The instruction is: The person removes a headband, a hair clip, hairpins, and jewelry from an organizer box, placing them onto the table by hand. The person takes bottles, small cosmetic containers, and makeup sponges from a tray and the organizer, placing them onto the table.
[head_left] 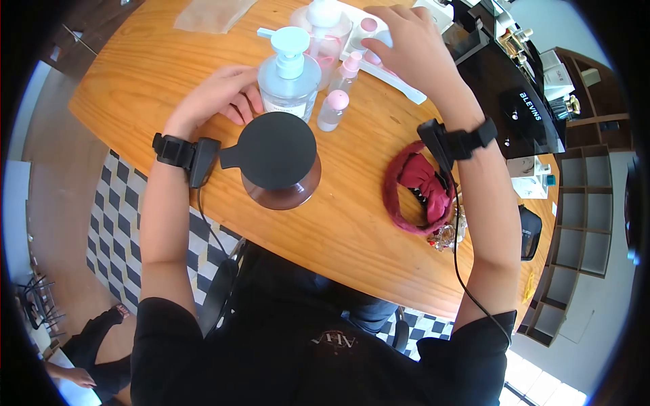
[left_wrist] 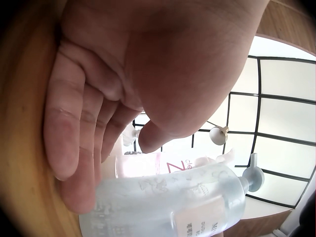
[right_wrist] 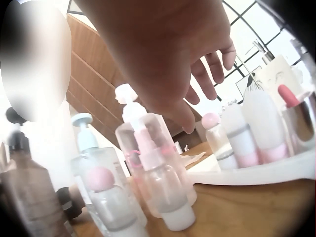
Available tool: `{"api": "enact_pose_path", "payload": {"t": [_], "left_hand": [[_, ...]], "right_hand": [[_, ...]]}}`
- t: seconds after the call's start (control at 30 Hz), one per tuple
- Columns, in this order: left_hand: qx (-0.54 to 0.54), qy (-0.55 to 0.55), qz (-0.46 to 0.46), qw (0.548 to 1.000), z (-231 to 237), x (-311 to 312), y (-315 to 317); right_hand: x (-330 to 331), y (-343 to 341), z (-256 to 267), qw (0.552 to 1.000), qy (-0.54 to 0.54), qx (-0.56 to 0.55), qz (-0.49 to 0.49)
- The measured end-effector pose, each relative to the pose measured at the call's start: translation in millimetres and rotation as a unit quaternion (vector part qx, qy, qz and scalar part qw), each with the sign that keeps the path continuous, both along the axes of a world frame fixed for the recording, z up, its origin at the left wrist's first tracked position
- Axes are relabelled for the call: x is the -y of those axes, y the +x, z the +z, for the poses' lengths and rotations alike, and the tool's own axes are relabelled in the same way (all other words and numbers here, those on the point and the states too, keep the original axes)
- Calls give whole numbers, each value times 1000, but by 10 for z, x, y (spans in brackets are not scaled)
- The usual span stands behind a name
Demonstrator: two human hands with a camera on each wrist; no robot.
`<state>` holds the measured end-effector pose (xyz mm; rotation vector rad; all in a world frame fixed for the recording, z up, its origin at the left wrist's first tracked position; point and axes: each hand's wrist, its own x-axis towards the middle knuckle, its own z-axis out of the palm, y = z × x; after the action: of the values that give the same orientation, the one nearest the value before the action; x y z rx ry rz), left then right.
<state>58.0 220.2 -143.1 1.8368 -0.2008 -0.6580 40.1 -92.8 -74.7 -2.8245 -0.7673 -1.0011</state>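
Both hands are extended over the table [head_left: 359, 237]. The left hand [head_left: 220, 95] is placed low beside the blue bottle [head_left: 271, 81], on that bottle's left. Its fingers are extended with a slight bend and the thumb is set apart; nothing is gripped. In the left wrist view the fingertips are seen just beside the bottle's base; whether contact is made cannot be told.

The right hand [head_left: 416, 51] is held above the tray [head_left: 406, 88]. Its fingers are parted and loosely extended, and nothing is gripped. In the tray, 3 small bottles [right_wrist: 242, 140] are shown upright beside a metallic cup [right_wrist: 305, 123], from which a pink tip is projected.

Between the tray and the blue bottle, 3 further bottles are stood upright: the large pink bottle [head_left: 328, 47], the spray bottle [head_left: 343, 81] and the ball-capped bottle [head_left: 333, 111]. The brown bottle [head_left: 281, 195], topped by a broad black pump head [head_left: 277, 149], is set nearer the person. A red headband [head_left: 396, 199] is laid near the right forearm. Beyond that arm, a black panel [head_left: 501, 115] marked "BLEVINS" is seen.
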Motion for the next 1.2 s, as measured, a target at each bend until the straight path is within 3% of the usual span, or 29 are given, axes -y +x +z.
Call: {"api": "enact_pose_path", "payload": {"t": [0.17,0.27,0.4,0.53,0.63,0.77,0.87,1.0,1.1,1.17,1.2], "left_hand": [[5,-1,-10,1000,14,1,-2],[5,4,-15,1000,5,-9,13],[10,7,-20,1000,-17,-18,25],[21,6,-21,1000,-14,3,7],[29,17,-19,999,32,28,-21],[29,20,-12,999,7,26,-22],[26,25,-9,999,33,25,-16],[25,22,-7,999,86,43,-69],[23,29,-6,999,58,36,-41],[19,24,-10,999,61,38,-32],[14,19,-12,1000,65,29,-26]], "right_hand": [[-23,174,-63,995,8,-97,-21],[-5,47,76,998,49,-47,14],[-41,-382,398,999,38,-35,-18],[129,-556,271,993,61,-96,-11],[-10,-671,83,973,95,-210,9],[-144,-700,-143,971,86,-224,-17],[-151,-755,8,958,114,-261,-38],[139,-485,190,957,161,-239,-36],[352,-121,62,981,124,-148,-20],[394,32,-40,999,-29,-29,-30],[395,90,-89,999,-28,-28,-28]]}}
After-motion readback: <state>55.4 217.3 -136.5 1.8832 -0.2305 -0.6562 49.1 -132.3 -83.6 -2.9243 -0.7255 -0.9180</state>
